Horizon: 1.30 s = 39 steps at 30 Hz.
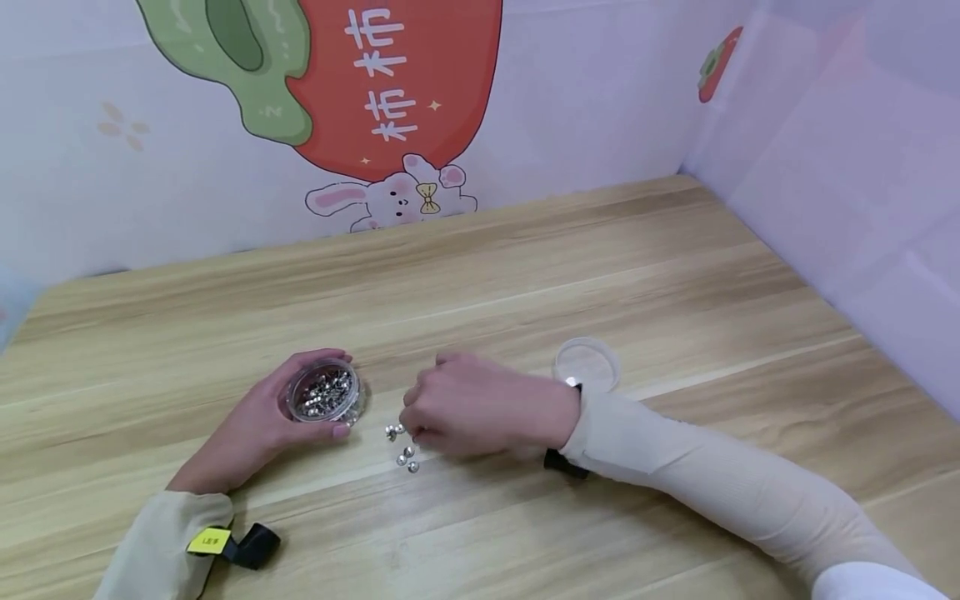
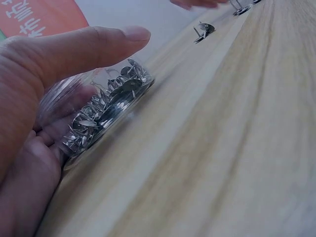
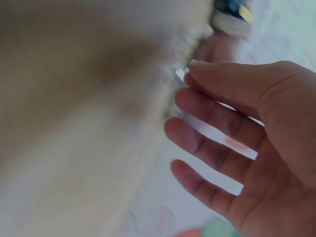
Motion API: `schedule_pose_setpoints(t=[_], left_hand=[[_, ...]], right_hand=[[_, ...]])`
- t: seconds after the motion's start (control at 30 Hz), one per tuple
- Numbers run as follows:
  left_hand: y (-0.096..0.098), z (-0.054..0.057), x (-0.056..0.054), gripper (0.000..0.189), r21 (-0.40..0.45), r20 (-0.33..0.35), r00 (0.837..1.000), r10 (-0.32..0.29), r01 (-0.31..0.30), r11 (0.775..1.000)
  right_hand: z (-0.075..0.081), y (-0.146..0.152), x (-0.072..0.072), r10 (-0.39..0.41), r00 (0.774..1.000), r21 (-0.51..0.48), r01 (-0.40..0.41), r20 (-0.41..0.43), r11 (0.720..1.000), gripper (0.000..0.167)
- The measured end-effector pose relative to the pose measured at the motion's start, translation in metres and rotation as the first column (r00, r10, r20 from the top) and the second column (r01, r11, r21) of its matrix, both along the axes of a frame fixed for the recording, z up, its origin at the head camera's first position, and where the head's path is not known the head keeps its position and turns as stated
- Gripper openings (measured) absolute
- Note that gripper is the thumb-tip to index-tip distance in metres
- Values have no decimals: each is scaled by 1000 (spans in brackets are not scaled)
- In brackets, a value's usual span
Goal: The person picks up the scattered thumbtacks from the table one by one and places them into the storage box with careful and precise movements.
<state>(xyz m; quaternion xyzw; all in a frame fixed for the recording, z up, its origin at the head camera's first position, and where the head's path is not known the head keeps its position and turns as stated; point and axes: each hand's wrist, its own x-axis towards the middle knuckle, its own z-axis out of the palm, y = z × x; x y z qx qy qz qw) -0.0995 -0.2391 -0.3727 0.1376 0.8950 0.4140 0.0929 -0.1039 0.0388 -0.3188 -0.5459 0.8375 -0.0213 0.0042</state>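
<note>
My left hand (image 1: pixel 272 410) holds a small round clear plastic jar (image 1: pixel 356 398), fingers and thumb around its sides. Silver thumbtacks (image 2: pixel 101 106) lie in it, flat heads and pins showing through the wall in the left wrist view. To the right of the jar, several loose thumbtacks (image 1: pixel 407 456) are on the wooden table (image 1: pixel 315 533). My right hand (image 1: pixel 480 404) is right beside them, low over the table. In the right wrist view its thumb and index fingertips pinch a shiny thumbtack (image 3: pixel 180 72), partly blurred, while the other fingers are spread apart.
A clear round lid (image 1: pixel 587 364) lies on the table behind my right wrist. Black wrist straps (image 1: pixel 255 546) sit on both sleeves. A printed cloth wall (image 1: pixel 585 100) stands along the back and right table edges.
</note>
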Motion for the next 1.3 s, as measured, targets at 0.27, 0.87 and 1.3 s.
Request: schedule_pose_setpoints(t=[0.27,0.87,1.3], left_hand=[[-4,-2,2,79,-62,9,1000,-11,12,998],[-2,0,-3,81,-19,80,997,-2,3,1000],[-4,1,-1,80,-38,36,999,5,-4,999]], right_hand=[[27,-13,-17,-103,995,-94,104,15,990,9],[20,-71,-27,-173,979,4,175,-112,985,76],[21,-31,-13,-172,984,63,175,-50,983,95]])
